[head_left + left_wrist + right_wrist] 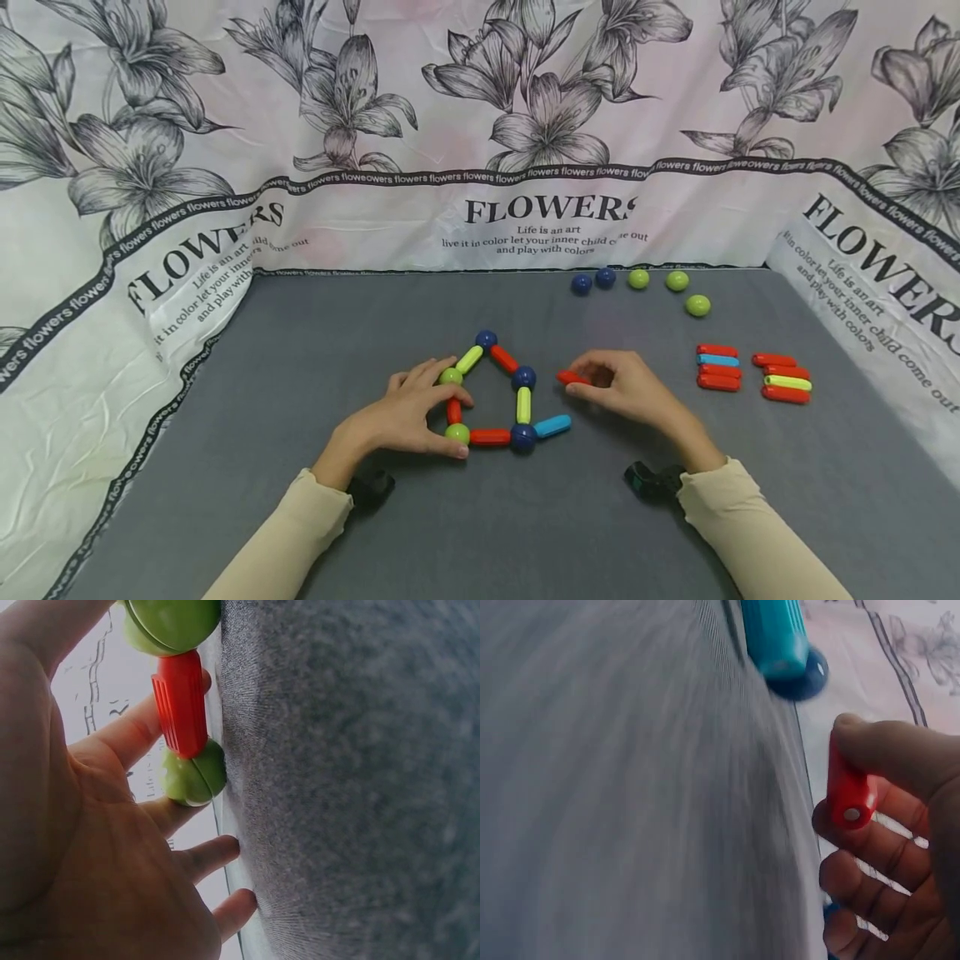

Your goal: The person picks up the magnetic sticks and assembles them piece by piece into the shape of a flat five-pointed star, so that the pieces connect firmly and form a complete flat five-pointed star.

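Observation:
A five-sided outline of magnetic building sticks and balls lies on the grey table [300, 533], a navy ball [486, 339] at its top. My left hand [401, 414] rests at its left side, fingers spread and fairly straight. The index finger crosses the left red stick [181, 705], and the thumb touches near the lower green ball [457, 433]. My right hand [626, 386] pinches a loose red stick [849, 791] between thumb and fingers, its metal-dotted end showing. That stick is apart from the outline, right of the right navy ball [524, 377]. A blue stick [553, 426] juts from the lower right navy ball [523, 437].
At the table's back right lie two navy balls [592, 282] and three green balls [677, 282]. Two stacks of loose sticks, a left stack [718, 367] and a right stack [783, 380], lie to the right. A flower-printed cloth [375, 225] hangs behind.

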Available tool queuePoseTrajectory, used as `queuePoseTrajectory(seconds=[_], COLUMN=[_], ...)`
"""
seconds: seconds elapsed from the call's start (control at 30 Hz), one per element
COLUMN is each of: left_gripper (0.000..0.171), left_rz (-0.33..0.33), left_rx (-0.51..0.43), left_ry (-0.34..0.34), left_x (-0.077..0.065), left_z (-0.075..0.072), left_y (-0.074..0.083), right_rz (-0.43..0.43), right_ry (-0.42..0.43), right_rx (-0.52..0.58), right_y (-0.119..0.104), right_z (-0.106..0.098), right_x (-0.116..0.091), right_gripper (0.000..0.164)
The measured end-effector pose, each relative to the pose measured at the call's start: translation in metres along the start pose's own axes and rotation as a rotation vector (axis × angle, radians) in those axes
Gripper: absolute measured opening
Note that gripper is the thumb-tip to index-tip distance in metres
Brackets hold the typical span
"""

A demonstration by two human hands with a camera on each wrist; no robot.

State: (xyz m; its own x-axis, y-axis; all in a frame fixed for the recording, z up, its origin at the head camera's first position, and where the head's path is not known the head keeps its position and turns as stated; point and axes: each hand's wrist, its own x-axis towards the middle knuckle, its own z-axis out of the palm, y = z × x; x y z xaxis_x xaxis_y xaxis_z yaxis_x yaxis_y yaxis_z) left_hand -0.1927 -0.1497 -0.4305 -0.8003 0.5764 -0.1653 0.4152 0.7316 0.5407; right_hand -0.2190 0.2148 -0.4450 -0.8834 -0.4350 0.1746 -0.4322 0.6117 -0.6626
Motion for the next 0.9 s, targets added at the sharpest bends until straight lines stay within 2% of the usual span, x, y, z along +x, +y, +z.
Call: queuePoseTrajectory(seconds=[0.2, 0.37, 0.67, 0.9], left_gripper=[0.059, 0.059, 0.06, 0.059], left_rz=[-0.004, -0.009, -0.008, -0.001], left_rx=[-0.007, -0.004, 0.002, -0.007], left_ry=[-0.003, -0.003, -0.011, -0.007], left_x=[0.0, 0.0, 0.001, 0.0], left_z=[0.001, 0.0, 0.0, -0.001], left_y=[0.002, 0.001, -0.002, -0.002], right_rz=[-0.02, -0.024, -0.027, 0.066], right_ry=[-0.07, -0.078, -0.097, -0.054], right_rx=[0.041, 0.056, 0.054, 0.093], right_y=[-0.009, -0.013, -0.014, -0.006], right_z=[0.019, 0.024, 0.017, 0.007], right_x=[0.015, 0.019, 0.014, 0.011], right_gripper=[0.013, 0.01, 0.017, 0.015])
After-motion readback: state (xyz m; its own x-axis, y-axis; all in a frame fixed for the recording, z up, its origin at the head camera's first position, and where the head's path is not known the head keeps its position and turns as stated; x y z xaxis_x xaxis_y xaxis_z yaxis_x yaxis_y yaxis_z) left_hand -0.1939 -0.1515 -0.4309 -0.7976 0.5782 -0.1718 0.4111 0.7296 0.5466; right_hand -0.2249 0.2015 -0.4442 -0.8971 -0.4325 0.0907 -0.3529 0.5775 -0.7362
